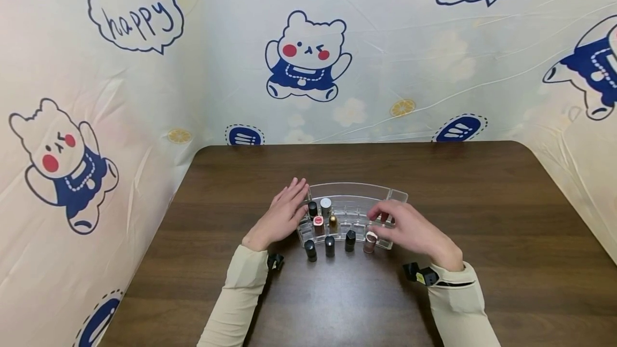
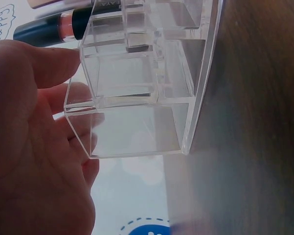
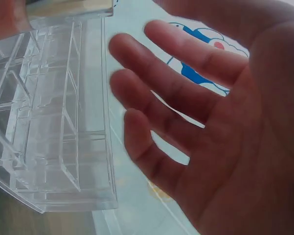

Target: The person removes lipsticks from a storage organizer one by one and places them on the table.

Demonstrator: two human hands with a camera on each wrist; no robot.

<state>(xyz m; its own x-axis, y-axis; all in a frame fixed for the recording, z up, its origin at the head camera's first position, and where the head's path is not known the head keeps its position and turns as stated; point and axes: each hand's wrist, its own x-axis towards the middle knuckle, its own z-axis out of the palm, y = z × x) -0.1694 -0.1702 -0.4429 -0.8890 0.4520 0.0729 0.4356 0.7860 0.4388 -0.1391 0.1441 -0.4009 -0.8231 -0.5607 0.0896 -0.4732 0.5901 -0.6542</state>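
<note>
A clear acrylic stepped holder (image 1: 354, 191) stands mid-table, its front curved. My left hand (image 1: 281, 213) lies along its left end with the fingers straight; in the left wrist view the thumb touches its side. Lipsticks stand in the holder's left part: a black one, a white-capped one (image 1: 325, 206), a red-topped one (image 1: 318, 224) and a gold one (image 1: 333, 223). Black tubes (image 1: 330, 247) stand along the front edge. My right hand (image 1: 409, 229) hovers over the right part, fingers loosely bent and apart, near a brownish-red tube (image 1: 370, 242).
The dark wooden table (image 1: 361, 304) extends around the holder. Behind it hangs a pale printed cloth (image 1: 385, 68), and more cloth borders both sides. Black wrist cameras are strapped at both cream sleeves (image 1: 455, 293).
</note>
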